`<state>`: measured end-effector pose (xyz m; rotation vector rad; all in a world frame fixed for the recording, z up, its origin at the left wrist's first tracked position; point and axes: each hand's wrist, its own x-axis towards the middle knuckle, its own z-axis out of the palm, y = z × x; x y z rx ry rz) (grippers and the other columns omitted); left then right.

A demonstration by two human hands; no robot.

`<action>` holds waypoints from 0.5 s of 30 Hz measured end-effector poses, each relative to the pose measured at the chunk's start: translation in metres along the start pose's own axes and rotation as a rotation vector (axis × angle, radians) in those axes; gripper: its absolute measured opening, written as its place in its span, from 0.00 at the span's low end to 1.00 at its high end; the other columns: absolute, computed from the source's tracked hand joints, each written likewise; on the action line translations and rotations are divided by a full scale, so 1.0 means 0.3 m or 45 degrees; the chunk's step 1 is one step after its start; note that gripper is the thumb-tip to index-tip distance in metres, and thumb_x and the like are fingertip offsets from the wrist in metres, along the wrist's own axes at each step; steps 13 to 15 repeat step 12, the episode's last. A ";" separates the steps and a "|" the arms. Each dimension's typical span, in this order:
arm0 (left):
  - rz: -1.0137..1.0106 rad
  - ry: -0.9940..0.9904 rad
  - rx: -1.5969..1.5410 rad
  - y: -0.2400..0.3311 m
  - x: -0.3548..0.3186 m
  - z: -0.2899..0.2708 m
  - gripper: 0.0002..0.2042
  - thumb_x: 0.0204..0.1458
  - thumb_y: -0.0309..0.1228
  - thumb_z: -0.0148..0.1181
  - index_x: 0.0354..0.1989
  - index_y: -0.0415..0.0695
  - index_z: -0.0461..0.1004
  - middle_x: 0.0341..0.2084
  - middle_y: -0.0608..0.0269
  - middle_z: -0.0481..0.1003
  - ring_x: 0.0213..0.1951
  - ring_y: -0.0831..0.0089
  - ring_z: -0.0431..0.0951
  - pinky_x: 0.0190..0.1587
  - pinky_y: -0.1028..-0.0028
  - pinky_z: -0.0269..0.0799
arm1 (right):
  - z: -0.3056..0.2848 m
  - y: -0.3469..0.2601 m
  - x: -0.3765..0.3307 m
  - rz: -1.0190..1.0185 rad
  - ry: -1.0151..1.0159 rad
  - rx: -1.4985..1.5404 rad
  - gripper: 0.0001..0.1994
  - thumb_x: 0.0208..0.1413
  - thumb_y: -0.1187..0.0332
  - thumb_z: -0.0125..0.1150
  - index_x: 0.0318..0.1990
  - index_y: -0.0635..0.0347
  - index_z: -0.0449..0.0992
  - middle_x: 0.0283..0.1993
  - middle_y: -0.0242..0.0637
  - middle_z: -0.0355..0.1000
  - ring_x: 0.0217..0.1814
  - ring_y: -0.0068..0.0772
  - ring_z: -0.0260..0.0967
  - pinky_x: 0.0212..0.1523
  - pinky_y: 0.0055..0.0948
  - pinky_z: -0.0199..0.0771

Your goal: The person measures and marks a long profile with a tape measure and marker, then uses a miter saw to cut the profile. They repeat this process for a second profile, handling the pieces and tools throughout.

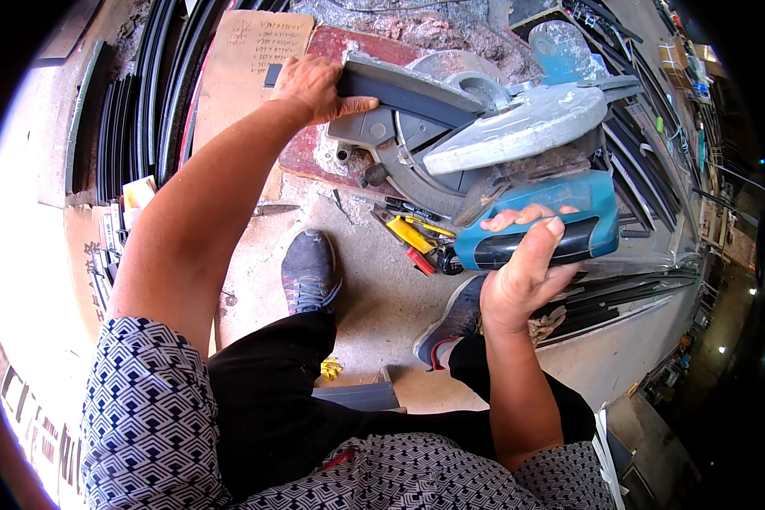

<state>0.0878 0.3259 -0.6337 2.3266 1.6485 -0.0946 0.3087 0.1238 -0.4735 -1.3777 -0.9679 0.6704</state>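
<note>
A miter saw with a pale, dusty blade guard stands in front of me, tilted to the right. My right hand is wrapped round its teal and black handle, thumb on top. A dark grey profile strip lies along the saw's fence, and part of it passes behind the guard. With the fingers over its left end, my left hand presses the strip to the fence, thumb stretched along it. The blade's edge is hidden by the guard.
Cardboard with handwriting lies at the far left, beside long dark profiles. More black strips lie at the right. A yellow-handled tool and a red tool rest on the floor near my shoes.
</note>
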 end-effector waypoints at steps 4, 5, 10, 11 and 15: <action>0.007 -0.039 0.000 0.002 0.004 -0.006 0.52 0.41 0.84 0.49 0.54 0.44 0.80 0.49 0.53 0.78 0.60 0.60 0.74 0.68 0.54 0.56 | 0.005 0.005 -0.007 0.011 0.019 0.008 0.14 0.71 0.65 0.50 0.57 0.63 0.60 0.37 0.39 0.68 0.32 0.32 0.69 0.40 0.41 0.78; 0.009 -0.040 0.000 -0.001 0.004 -0.006 0.52 0.41 0.84 0.50 0.54 0.44 0.80 0.49 0.53 0.78 0.60 0.60 0.74 0.68 0.54 0.56 | 0.007 0.005 -0.008 0.009 0.016 0.005 0.14 0.71 0.65 0.50 0.57 0.63 0.60 0.37 0.39 0.68 0.32 0.32 0.69 0.40 0.41 0.78; 0.008 -0.036 -0.002 -0.003 0.005 -0.002 0.53 0.41 0.84 0.50 0.55 0.44 0.79 0.51 0.53 0.78 0.61 0.59 0.74 0.69 0.54 0.55 | 0.003 0.016 -0.014 0.000 -0.001 0.008 0.15 0.71 0.65 0.51 0.57 0.62 0.60 0.37 0.38 0.68 0.33 0.32 0.69 0.41 0.42 0.78; 0.007 -0.042 -0.003 -0.002 0.004 -0.004 0.53 0.42 0.84 0.50 0.56 0.44 0.79 0.51 0.52 0.78 0.62 0.60 0.73 0.69 0.54 0.55 | 0.001 0.018 -0.015 -0.003 -0.009 0.016 0.15 0.71 0.64 0.52 0.57 0.62 0.60 0.38 0.39 0.68 0.33 0.32 0.69 0.41 0.42 0.78; 0.006 -0.048 -0.004 -0.001 0.003 -0.005 0.53 0.42 0.84 0.49 0.56 0.44 0.79 0.52 0.52 0.78 0.62 0.60 0.73 0.69 0.54 0.55 | -0.001 0.018 -0.015 -0.006 -0.016 0.025 0.15 0.71 0.64 0.52 0.57 0.61 0.60 0.38 0.39 0.68 0.33 0.33 0.69 0.41 0.43 0.79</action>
